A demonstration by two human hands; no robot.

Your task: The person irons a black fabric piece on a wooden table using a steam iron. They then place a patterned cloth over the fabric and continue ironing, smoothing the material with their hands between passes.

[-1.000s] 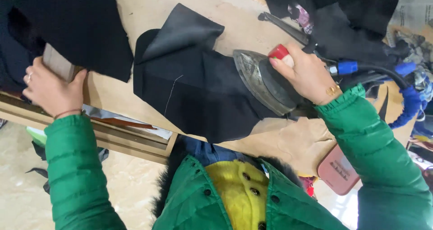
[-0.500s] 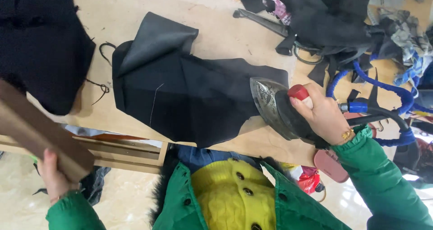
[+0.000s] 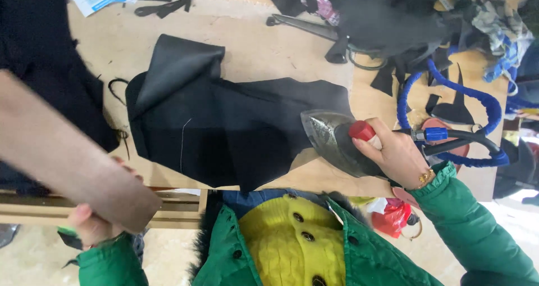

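My right hand (image 3: 396,154) grips the red-knobbed handle of a steam iron (image 3: 331,140), whose metal sole rests at the right edge of a black fabric piece (image 3: 224,126) spread on the wooden table (image 3: 269,56). My left hand (image 3: 92,221) is closed around the lower end of a long wooden block (image 3: 62,151), lifted and blurred close to the camera at the left. One corner of the fabric is folded over at its upper left.
Large scissors (image 3: 306,25) lie at the back of the table by a heap of dark cloth (image 3: 382,16). A blue-wrapped hose (image 3: 471,101) loops right of the iron. More black fabric (image 3: 33,44) lies far left. A wooden rail (image 3: 174,204) runs along the front edge.
My left hand has lifted the wooden block off the left fabric and swung it up toward the camera. The iron has slid right, to the fabric's edge.
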